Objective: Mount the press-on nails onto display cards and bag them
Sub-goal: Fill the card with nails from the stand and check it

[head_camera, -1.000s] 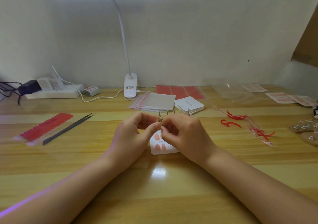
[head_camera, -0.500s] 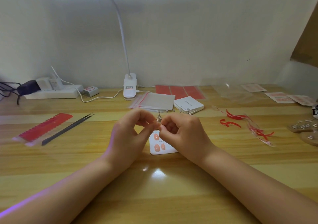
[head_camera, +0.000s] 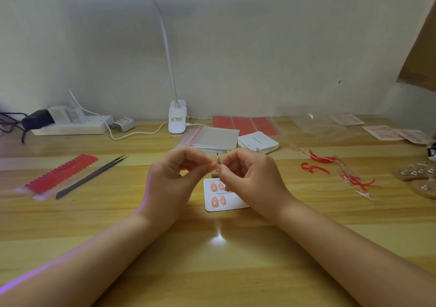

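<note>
A white display card [head_camera: 232, 204] lies flat on the wooden desk, with several pink press-on nails [head_camera: 214, 187] stuck on it. Its right part is hidden under my right hand [head_camera: 253, 180]. Just above the card, my left hand [head_camera: 173, 181] and right hand meet fingertip to fingertip. Between them they pinch a small silvery piece [head_camera: 218, 159]; it is too small to tell exactly what it is. A small tan bit [head_camera: 214, 172] shows just below the fingertips.
Behind the hands lie a stack of clear bags [head_camera: 212, 138], a stack of white cards [head_camera: 258, 142] and red adhesive sheets [head_camera: 245, 125]. Tweezers [head_camera: 92, 176] and a red tab strip [head_camera: 61, 174] lie left. Red peeled liners [head_camera: 316, 162] and wooden nail holders [head_camera: 415, 174] lie right. Lamp base [head_camera: 177, 120] at back.
Both hands stay joined over the card and have risen slightly. Their fingertips have shifted a little on the small piece, and more of the card shows below them.
</note>
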`<state>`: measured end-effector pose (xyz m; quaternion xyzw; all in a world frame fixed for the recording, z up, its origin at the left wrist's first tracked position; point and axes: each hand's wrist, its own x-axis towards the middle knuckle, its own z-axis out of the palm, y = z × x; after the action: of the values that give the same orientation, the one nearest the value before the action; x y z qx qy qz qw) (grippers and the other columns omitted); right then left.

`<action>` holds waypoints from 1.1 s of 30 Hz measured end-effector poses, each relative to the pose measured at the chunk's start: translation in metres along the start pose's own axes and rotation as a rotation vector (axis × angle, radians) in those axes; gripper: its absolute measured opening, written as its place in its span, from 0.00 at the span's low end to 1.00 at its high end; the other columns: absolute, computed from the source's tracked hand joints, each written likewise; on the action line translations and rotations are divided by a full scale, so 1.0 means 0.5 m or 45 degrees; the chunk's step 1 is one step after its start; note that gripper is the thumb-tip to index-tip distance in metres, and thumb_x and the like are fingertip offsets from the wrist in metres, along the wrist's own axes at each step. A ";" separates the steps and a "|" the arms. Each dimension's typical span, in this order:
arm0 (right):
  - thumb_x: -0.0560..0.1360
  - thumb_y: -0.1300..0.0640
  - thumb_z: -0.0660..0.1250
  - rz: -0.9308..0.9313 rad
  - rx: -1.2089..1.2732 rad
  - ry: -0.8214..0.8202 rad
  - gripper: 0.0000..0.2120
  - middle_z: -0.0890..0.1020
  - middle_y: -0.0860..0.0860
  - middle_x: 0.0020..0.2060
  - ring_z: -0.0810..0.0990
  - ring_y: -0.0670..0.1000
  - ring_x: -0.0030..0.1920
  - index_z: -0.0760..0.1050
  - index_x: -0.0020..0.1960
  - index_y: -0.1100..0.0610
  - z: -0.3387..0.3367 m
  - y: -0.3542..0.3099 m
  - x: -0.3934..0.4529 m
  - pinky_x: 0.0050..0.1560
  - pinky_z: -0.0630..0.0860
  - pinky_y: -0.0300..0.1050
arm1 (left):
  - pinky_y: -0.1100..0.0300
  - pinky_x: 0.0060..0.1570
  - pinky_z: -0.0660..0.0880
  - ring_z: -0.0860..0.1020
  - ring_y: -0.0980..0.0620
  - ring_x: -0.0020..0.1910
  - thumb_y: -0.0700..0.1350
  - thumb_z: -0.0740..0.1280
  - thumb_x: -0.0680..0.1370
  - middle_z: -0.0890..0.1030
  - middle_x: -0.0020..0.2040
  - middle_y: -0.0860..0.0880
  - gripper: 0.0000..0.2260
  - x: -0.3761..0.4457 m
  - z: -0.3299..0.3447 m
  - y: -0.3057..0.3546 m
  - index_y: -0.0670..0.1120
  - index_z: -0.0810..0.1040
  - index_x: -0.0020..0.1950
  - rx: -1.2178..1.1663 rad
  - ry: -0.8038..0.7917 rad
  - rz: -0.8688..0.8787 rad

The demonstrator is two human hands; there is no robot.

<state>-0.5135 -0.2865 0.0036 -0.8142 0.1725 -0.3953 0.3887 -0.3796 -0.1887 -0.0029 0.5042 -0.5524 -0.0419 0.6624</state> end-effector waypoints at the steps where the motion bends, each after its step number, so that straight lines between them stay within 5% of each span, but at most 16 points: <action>1: 0.74 0.64 0.69 0.020 0.029 -0.006 0.03 0.81 0.47 0.28 0.83 0.47 0.31 0.79 0.42 0.60 0.001 0.000 0.000 0.37 0.81 0.46 | 0.57 0.46 0.78 0.81 0.48 0.41 0.43 0.75 0.69 0.83 0.40 0.48 0.05 0.001 0.000 0.000 0.49 0.80 0.42 0.010 -0.008 0.016; 5: 0.75 0.64 0.69 0.098 0.150 -0.030 0.02 0.82 0.52 0.28 0.82 0.46 0.29 0.78 0.43 0.61 0.003 0.000 0.000 0.33 0.79 0.38 | 0.60 0.44 0.77 0.80 0.51 0.41 0.39 0.73 0.69 0.81 0.40 0.50 0.07 0.003 -0.002 0.001 0.51 0.80 0.41 0.129 -0.025 0.139; 11: 0.75 0.63 0.69 0.170 0.222 -0.049 0.03 0.82 0.55 0.30 0.81 0.48 0.29 0.78 0.43 0.61 0.007 -0.005 0.001 0.32 0.79 0.39 | 0.71 0.49 0.73 0.80 0.60 0.48 0.34 0.73 0.70 0.81 0.46 0.49 0.09 0.003 -0.001 0.006 0.45 0.79 0.43 0.364 -0.009 0.299; 18: 0.75 0.64 0.69 0.249 0.298 -0.034 0.04 0.81 0.51 0.27 0.80 0.46 0.26 0.78 0.42 0.60 0.008 -0.004 0.005 0.29 0.76 0.36 | 0.65 0.50 0.75 0.80 0.56 0.47 0.34 0.73 0.71 0.82 0.45 0.52 0.06 0.002 0.000 0.010 0.43 0.78 0.41 0.470 0.017 0.364; 23: 0.77 0.63 0.67 0.412 0.371 0.214 0.03 0.82 0.51 0.29 0.80 0.47 0.27 0.77 0.47 0.63 -0.033 0.027 0.031 0.31 0.78 0.41 | 0.63 0.51 0.75 0.80 0.57 0.48 0.37 0.73 0.72 0.81 0.46 0.52 0.03 -0.002 0.003 0.011 0.41 0.79 0.41 0.521 -0.055 0.522; 30: 0.76 0.56 0.70 0.327 0.091 0.209 0.05 0.80 0.47 0.31 0.78 0.44 0.30 0.79 0.42 0.55 -0.037 0.060 0.031 0.33 0.76 0.39 | 0.70 0.48 0.74 0.80 0.61 0.46 0.37 0.69 0.75 0.81 0.45 0.58 0.11 -0.005 0.001 0.000 0.53 0.73 0.46 0.457 -0.010 0.244; 33: 0.74 0.55 0.71 0.281 -0.122 0.202 0.06 0.77 0.46 0.29 0.71 0.40 0.29 0.80 0.39 0.53 -0.031 0.075 0.028 0.31 0.69 0.34 | 0.64 0.47 0.76 0.81 0.56 0.46 0.42 0.68 0.75 0.82 0.43 0.55 0.08 -0.010 0.005 -0.001 0.56 0.74 0.46 0.368 -0.012 0.103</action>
<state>-0.5156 -0.3265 -0.0122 -0.7742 0.3098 -0.4047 0.3755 -0.3834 -0.1873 -0.0070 0.5714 -0.5756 0.0625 0.5816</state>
